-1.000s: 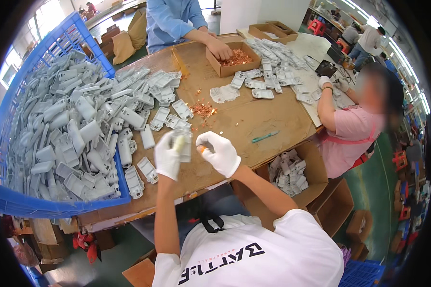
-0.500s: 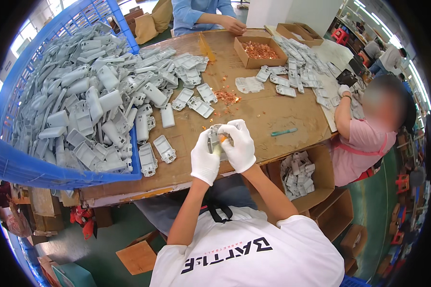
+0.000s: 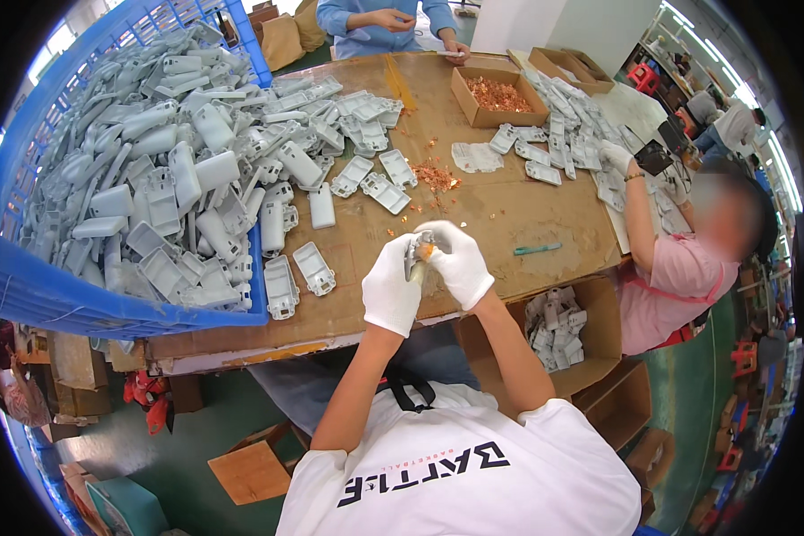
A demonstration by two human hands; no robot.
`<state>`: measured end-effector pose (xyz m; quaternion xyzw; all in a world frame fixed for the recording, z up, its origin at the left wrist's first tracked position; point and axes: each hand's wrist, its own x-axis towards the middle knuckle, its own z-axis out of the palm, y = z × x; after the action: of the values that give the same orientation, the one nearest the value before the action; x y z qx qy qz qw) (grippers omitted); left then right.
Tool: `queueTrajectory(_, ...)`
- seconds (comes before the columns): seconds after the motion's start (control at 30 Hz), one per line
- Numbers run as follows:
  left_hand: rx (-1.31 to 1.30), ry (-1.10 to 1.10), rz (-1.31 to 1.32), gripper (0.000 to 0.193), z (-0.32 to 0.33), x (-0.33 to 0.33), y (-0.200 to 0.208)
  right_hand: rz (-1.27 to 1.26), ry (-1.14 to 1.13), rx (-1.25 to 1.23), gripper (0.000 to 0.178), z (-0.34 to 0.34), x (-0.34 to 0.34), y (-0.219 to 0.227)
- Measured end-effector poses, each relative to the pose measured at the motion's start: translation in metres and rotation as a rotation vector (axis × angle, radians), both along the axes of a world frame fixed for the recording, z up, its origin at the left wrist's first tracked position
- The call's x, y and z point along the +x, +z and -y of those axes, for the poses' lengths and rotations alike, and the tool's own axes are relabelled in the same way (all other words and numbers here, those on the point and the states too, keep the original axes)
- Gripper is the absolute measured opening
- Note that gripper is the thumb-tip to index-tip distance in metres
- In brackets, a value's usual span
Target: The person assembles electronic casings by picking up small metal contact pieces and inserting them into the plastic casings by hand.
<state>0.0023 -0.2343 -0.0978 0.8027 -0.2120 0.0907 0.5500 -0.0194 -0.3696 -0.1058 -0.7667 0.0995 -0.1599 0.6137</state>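
Note:
My left hand (image 3: 392, 288), in a white glove, is closed around a grey plastic housing (image 3: 414, 254), which is tilted and partly hidden by the fingers. My gloved right hand (image 3: 460, 266) meets it from the other side, its fingers pressed together at the housing. A small orange-copper spot shows at the right fingertips, too small to name. Both hands are above the near edge of the cardboard-covered table (image 3: 473, 207). Beyond them lies a loose pile of copper-coloured metal pieces (image 3: 436, 176). Several similar grey housings (image 3: 314, 269) lie to the left of my hands.
A blue crate (image 3: 116, 314) heaped with grey housings fills the left. Farther back stands a carton of copper pieces (image 3: 498, 96). A teal pen (image 3: 538, 248) lies to the right, above a carton of pale parts (image 3: 590, 353). Co-workers sit opposite and at right.
The housing in my hands has been tilted more upright. The co-worker opposite now shows both hands, one holding a pale piece; the co-worker at right has moved a gloved hand to the housings.

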Motion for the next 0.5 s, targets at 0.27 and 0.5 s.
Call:
queueTrajectory(0.27, 0.099, -0.176, -0.053, 0.036, -0.014, 0.008, -0.009, -0.007, 0.027, -0.355, 0.023, -0.001, -0.012, -0.006)
queueTrajectory(0.5, 0.103, -0.136, -0.207, 0.021, -0.013, 0.007, -0.017, -0.054, 0.035, -0.471, 0.015, -0.008, -0.017, -0.007)
